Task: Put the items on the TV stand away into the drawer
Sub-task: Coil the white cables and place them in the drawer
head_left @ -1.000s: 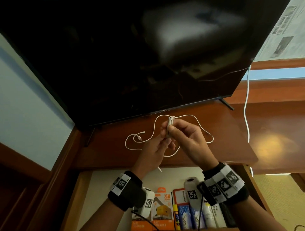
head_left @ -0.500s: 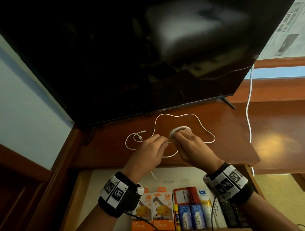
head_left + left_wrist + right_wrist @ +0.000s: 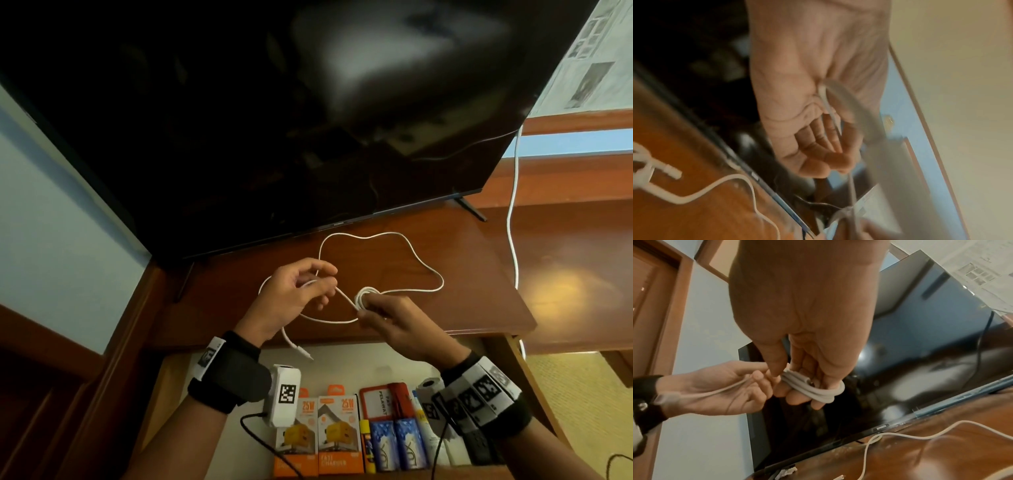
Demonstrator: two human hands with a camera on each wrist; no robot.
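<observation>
A white charging cable (image 3: 412, 251) lies in a loose loop on the wooden TV stand (image 3: 479, 274). One end is wound into a small coil (image 3: 364, 296), which my right hand (image 3: 368, 306) pinches just above the stand's front. The right wrist view shows the coil (image 3: 818, 391) wrapped round my right hand's fingertips (image 3: 797, 400). My left hand (image 3: 322, 284) is to the left of the coil and holds a strand of the cable in curled fingers. That strand (image 3: 828, 105) crosses my left palm; its plug end hangs over the open drawer (image 3: 342, 359).
The black TV (image 3: 274, 120) stands close behind the cable. In the drawer's near end are two orange charger boxes (image 3: 339, 435), blue packs (image 3: 397, 442) and other small items. A second white cord (image 3: 510, 205) hangs at the right.
My hands have come apart. The left hand moved left, drawing a strand out from the coil. The right hand shifted slightly right and lower with the coil.
</observation>
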